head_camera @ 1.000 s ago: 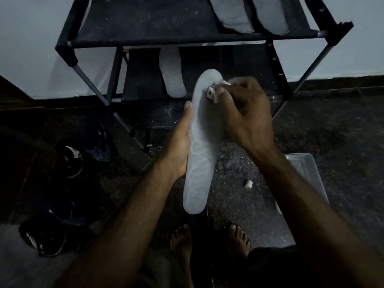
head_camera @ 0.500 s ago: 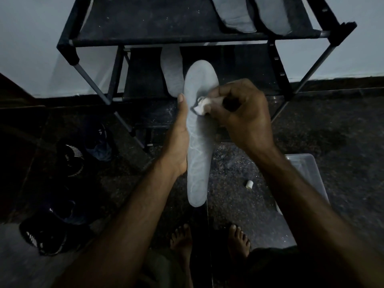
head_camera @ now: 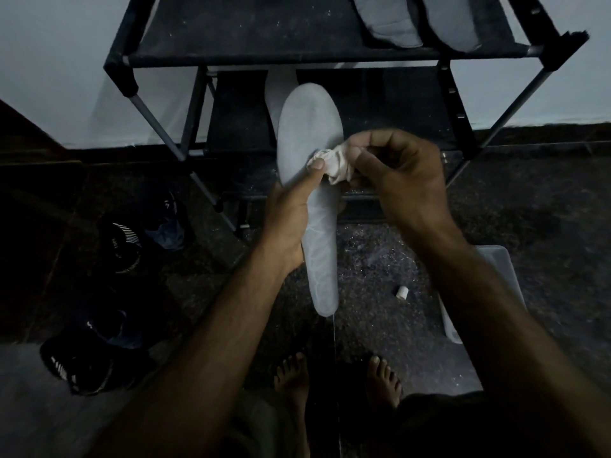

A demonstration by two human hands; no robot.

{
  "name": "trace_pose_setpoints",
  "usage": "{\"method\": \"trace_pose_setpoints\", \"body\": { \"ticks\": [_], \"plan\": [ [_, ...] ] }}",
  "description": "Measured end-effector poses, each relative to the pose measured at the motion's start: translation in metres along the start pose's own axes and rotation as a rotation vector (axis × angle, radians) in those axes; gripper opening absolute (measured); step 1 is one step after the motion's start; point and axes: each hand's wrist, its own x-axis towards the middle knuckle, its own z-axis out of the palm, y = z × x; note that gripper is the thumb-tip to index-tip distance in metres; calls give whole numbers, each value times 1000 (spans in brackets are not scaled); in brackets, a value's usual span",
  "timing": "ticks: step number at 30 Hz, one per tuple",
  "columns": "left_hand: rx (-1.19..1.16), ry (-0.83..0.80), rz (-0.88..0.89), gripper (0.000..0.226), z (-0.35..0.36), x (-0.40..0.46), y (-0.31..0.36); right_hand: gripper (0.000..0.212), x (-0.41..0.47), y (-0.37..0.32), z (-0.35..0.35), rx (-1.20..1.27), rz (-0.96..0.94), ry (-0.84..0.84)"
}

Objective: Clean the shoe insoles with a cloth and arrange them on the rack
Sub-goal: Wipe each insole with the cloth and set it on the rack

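**A Grey Insole Gets Wiped in Front of the Rack**

The left hand (head_camera: pixel 291 209) holds a long grey insole (head_camera: pixel 314 180) in the air, in front of a dark rack (head_camera: pixel 297 44). The fingers go round the back of the insole near its middle, and the thumb lies on the front. The wide toe end points up at the rack. The narrow heel end points down at the floor (head_camera: pixel 380 259).

The right hand (head_camera: pixel 403 180) holds a small, crumpled, pale cloth (head_camera: pixel 334 165) in its curled fingers. The cloth touches the front of the insole, just beside the left thumb.

Two more grey insoles (head_camera: pixel 420 21) lie side by side on the top shelf of the rack, at its right end. Another pale insole (head_camera: pixel 281 90) lies on the shelf below. Part of it is hidden behind the one in the hand.

Dark shoes (head_camera: pixel 99 309) sit on the floor to the left. A clear plastic box (head_camera: pixel 502 269) sits on the floor to the right, partly hidden by the right arm. A small white thing (head_camera: pixel 402 291) lies on the floor near the box; it is too small to tell what it is. Two bare feet (head_camera: pixel 337 381) stand at the bottom. The room is dim.
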Motion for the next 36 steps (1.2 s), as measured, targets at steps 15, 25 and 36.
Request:
{"method": "trace_pose_setpoints", "body": {
  "ticks": [15, 25, 36],
  "plan": [
    [4, 1, -75, 35, 1, -3, 2, 23, -2, -1, 3, 67, 111, -187],
    [61, -55, -149, 61, 10, -10, 7, 13, -6, -7, 3, -81, 122, -176],
    [-82, -131, -187, 55, 15, -19, 15, 12, -1, 2, 1, -585, -348, 64]
  ]
}}
